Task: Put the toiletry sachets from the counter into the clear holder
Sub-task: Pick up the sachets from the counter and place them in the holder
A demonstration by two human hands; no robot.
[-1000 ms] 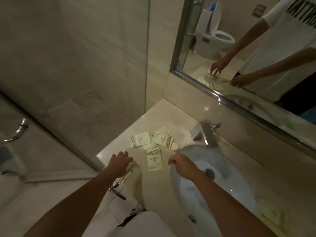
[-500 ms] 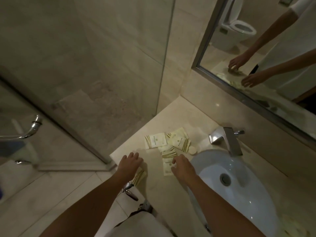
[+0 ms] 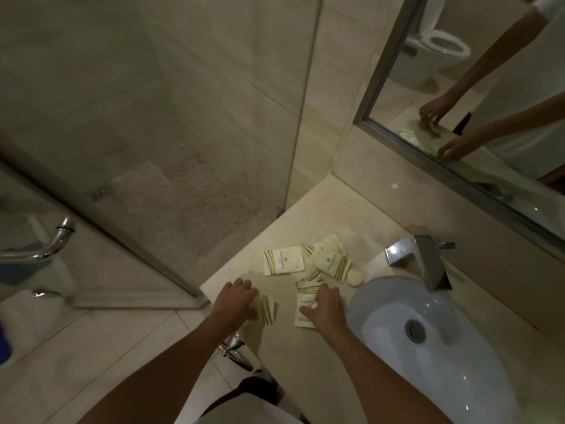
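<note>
Along the left of the view, a glass shower door (image 3: pixel 146 185) with a chrome handle (image 3: pixel 46 249) stands beside the pale stone counter (image 3: pixel 321 215). A framed mirror (image 3: pixel 477 96) runs along the wall behind the counter and reflects two forearms and a toilet. A white oval basin (image 3: pixel 452 356) is set into the counter's right part, with a square chrome faucet (image 3: pixel 425 261) at its far rim. The left hand (image 3: pixel 234 301) lies palm down at the counter's near left edge, fingers loosely spread, pressing on a striped sachet (image 3: pixel 266 309) whose right half shows beside it; whether it grips the packet cannot be told. The right hand (image 3: pixel 325 307) lies palm down, fingers spread, on an upright sachet (image 3: pixel 305 298) just left of the basin. Beyond the hands, further sachets lie flat: one at far left (image 3: pixel 282 260), one tilted at far right (image 3: pixel 331 261), overlapping smaller ones between. A small round soap (image 3: pixel 355 278) sits touching the basin rim. No clear holder can be made out.
</note>
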